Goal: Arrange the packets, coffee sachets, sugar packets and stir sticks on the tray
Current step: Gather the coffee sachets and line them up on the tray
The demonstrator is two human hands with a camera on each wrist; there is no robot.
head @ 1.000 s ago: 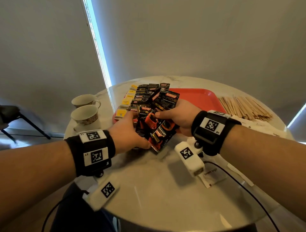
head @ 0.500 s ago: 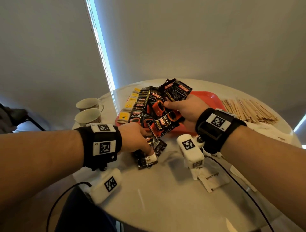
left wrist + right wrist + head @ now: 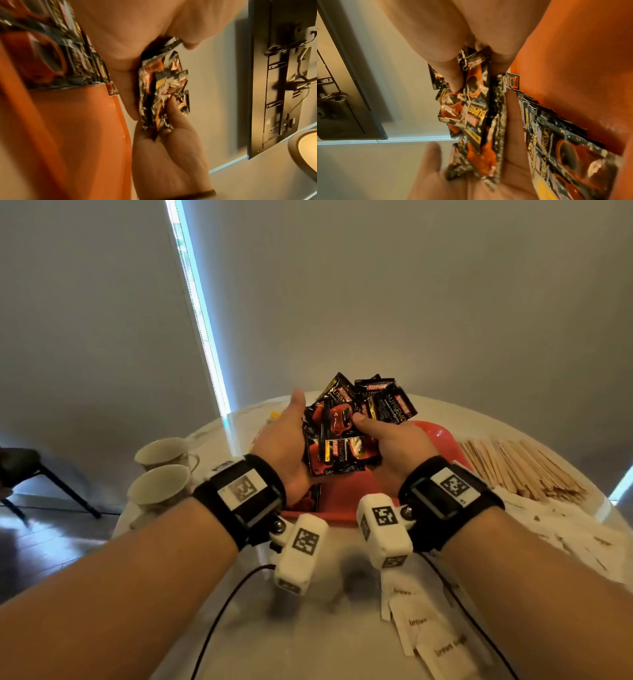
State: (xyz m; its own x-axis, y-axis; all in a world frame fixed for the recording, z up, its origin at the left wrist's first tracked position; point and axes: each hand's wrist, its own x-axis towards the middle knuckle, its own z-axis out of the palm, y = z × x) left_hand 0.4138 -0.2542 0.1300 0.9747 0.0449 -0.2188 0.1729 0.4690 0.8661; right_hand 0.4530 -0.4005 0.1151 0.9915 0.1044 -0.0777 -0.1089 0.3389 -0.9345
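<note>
A bunch of black-and-red coffee sachets (image 3: 346, 433) is held up between both hands above the red tray (image 3: 346, 498). My right hand (image 3: 390, 436) pinches the bunch, thumb on its front (image 3: 453, 81), fingers behind. My left hand (image 3: 286, 440) lies flat against the bunch's left side, with the thumb straight up and the straight fingers (image 3: 511, 108) behind the sachets. More sachets (image 3: 565, 148) lie in a row on the tray below. Wooden stir sticks (image 3: 520, 467) are piled on the table to the right. White brown-sugar packets (image 3: 421, 621) lie near the table's front.
Two teacups (image 3: 161, 487) stand at the table's left edge. A yellow packet (image 3: 274, 415) shows behind my left hand. Torn paper scraps (image 3: 565, 529) litter the table's right side. A dark chair (image 3: 20, 470) stands on the floor at the far left.
My right hand has lifted the sachet bunch higher above the tray. My left hand came up off the sachets on the table and now lies against the bunch's left side.
</note>
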